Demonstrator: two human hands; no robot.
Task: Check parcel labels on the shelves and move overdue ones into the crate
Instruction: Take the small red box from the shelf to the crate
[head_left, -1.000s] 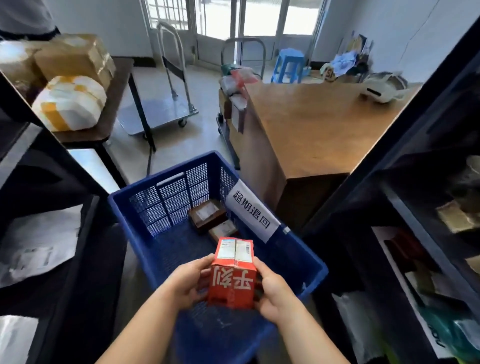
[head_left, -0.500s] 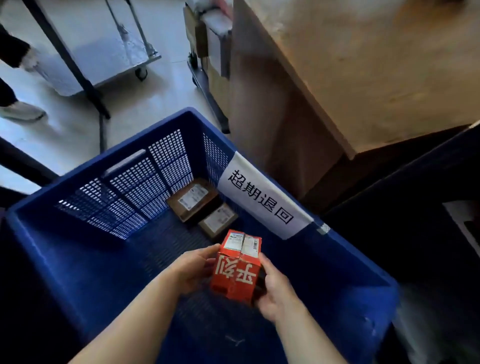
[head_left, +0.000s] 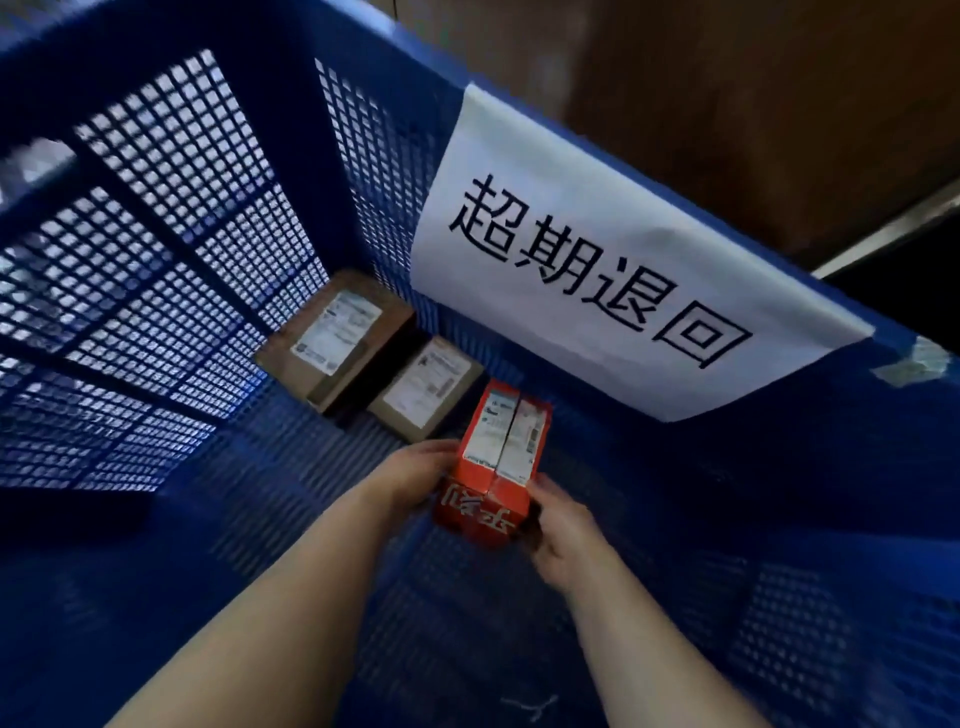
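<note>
A red parcel (head_left: 498, 467) with a white shipping label on top is deep inside the blue mesh crate (head_left: 171, 218), close to its floor. My left hand (head_left: 415, 475) grips its left side and my right hand (head_left: 563, 535) grips its right side. Two brown cardboard parcels lie on the crate floor in the far corner: a larger one (head_left: 337, 338) and a smaller one (head_left: 426, 387) just behind the red parcel. A white paper sign (head_left: 597, 260) with black characters hangs on the crate's right wall.
A brown wooden counter side (head_left: 727, 104) stands just beyond the crate's right wall. A dark shelf edge with a metal strip (head_left: 893, 228) shows at the far right. The crate's near floor is bare blue mesh.
Both hands have lowered the red parcel from above the rim down into the crate, toward the brown parcels. The view has dropped close into the crate.
</note>
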